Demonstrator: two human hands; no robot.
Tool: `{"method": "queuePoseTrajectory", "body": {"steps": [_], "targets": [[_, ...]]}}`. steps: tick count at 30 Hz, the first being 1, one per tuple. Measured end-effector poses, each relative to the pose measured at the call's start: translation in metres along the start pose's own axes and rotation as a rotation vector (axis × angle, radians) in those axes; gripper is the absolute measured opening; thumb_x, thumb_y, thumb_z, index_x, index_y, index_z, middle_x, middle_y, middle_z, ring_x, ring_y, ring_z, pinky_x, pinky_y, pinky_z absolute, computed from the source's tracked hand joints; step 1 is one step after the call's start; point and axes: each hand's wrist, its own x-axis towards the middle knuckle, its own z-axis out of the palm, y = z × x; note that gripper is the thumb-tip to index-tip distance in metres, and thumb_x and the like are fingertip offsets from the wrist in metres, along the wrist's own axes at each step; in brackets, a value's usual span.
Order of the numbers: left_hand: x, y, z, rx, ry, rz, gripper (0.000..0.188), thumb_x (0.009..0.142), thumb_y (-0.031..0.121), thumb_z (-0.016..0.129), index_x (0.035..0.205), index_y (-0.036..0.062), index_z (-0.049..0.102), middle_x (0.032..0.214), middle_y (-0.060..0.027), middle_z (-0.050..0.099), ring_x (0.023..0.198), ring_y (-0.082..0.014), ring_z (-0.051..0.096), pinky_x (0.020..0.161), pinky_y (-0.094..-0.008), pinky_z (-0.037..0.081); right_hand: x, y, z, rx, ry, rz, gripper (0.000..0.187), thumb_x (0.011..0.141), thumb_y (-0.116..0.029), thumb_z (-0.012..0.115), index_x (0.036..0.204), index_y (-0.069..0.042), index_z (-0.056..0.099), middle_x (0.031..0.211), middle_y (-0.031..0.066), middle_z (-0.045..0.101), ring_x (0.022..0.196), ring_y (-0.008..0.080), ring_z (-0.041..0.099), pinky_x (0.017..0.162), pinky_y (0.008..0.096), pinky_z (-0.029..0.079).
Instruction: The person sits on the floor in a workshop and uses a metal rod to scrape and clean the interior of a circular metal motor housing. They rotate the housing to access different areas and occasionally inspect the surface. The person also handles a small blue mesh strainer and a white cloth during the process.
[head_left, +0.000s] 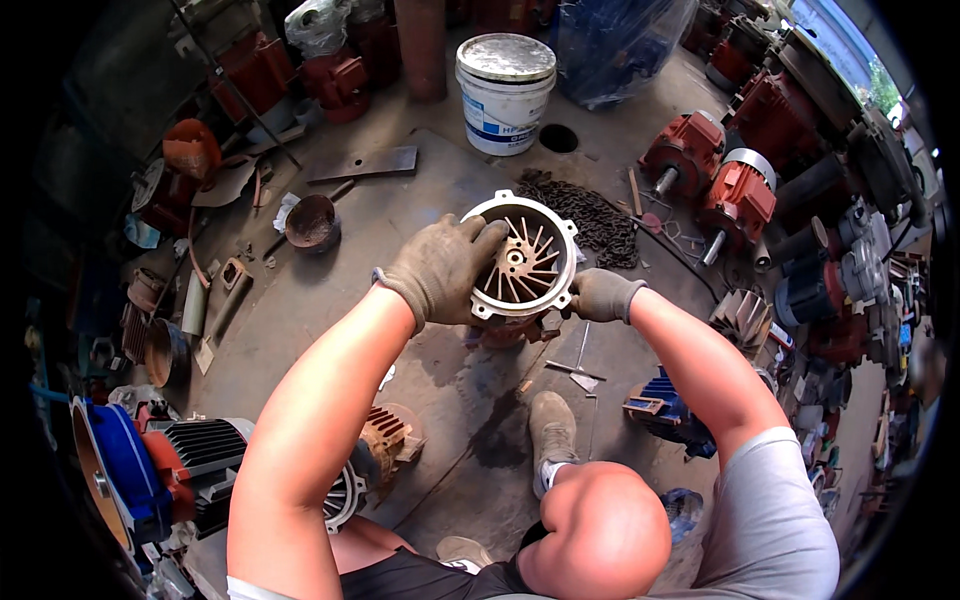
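Note:
A round metal housing (569,245) with lugs on its pale rim stands upright in front of me, its open end facing up. Inside sits a rusty bladed wheel (515,258) with thin radial vanes. My left hand (445,265), in a grey-brown work glove, is closed over the housing's left rim, with fingertips reaching inside. On the opposite side my right hand (606,296), gloved too, has its fingers curled against the lower right edge by a lug. Most of the housing's lower body is hidden beneath its rim.
A white bucket (507,100) stands beyond, with a chain heap (585,215) nearer. Red motors (740,190) line the right; a rusty bowl (313,222) and flat metal bar (365,163) lie left. A T-shaped tool (578,368) and blue motor (668,410) are near my legs.

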Motion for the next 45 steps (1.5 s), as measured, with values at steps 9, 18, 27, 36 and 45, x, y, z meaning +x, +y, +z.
{"method": "queuePoseTrajectory", "body": {"steps": [9, 18, 27, 36, 45], "targets": [[-0.001, 0.004, 0.005, 0.002, 0.066, -0.009, 0.105, 0.069, 0.047, 0.101, 0.157, 0.0064, 0.057, 0.140, -0.0199, 0.069, 0.122, -0.0437, 0.073, 0.108, -0.0529, 0.063, 0.004, 0.000, 0.000, 0.079, -0.119, -0.035, 0.037, 0.106, -0.038, 0.065, 0.110, -0.011, 0.090, 0.095, 0.0094, 0.087, 0.087, 0.0252, 0.082, 0.088, 0.0401, 0.062], [0.004, 0.004, 0.001, 0.004, -0.007, -0.051, 0.109, 0.069, 0.044, 0.101, 0.159, 0.0051, 0.052, 0.142, -0.0208, 0.068, 0.123, -0.0457, 0.072, 0.110, -0.0518, 0.062, -0.009, 0.000, 0.039, 0.337, 0.148, 0.180, 0.039, 0.102, -0.043, 0.073, 0.108, -0.009, 0.092, 0.106, 0.0121, 0.089, 0.099, 0.0290, 0.083, 0.096, 0.0392, 0.062], [0.001, 0.003, 0.004, 0.029, 0.015, -0.044, 0.110, 0.070, 0.044, 0.101, 0.160, 0.0049, 0.051, 0.144, -0.0214, 0.068, 0.122, -0.0462, 0.072, 0.109, -0.0528, 0.062, -0.013, -0.004, 0.071, 0.508, 0.292, 0.239, 0.043, 0.104, -0.042, 0.071, 0.108, -0.004, 0.091, 0.105, 0.0187, 0.087, 0.101, 0.0324, 0.082, 0.096, 0.0413, 0.061], [-0.005, 0.001, 0.004, -0.016, 0.053, -0.018, 0.108, 0.073, 0.047, 0.100, 0.160, 0.0058, 0.051, 0.143, -0.0218, 0.069, 0.122, -0.0470, 0.073, 0.111, -0.0534, 0.060, -0.021, -0.005, 0.060, 0.491, 0.176, 0.211, 0.046, 0.107, -0.043, 0.067, 0.109, -0.003, 0.089, 0.099, 0.0189, 0.085, 0.094, 0.0312, 0.081, 0.092, 0.0438, 0.062], [-0.008, 0.106, 0.000, 0.112, -0.145, -0.601, 0.114, 0.090, 0.056, 0.090, 0.171, -0.0044, 0.037, 0.152, -0.0267, 0.063, 0.123, -0.0413, 0.078, 0.101, -0.0494, 0.067, -0.032, 0.009, 0.029, 0.644, 0.622, 0.186, 0.044, 0.114, -0.039, 0.063, 0.119, -0.001, 0.083, 0.091, 0.0132, 0.081, 0.086, 0.0215, 0.077, 0.083, 0.0400, 0.059]]}}
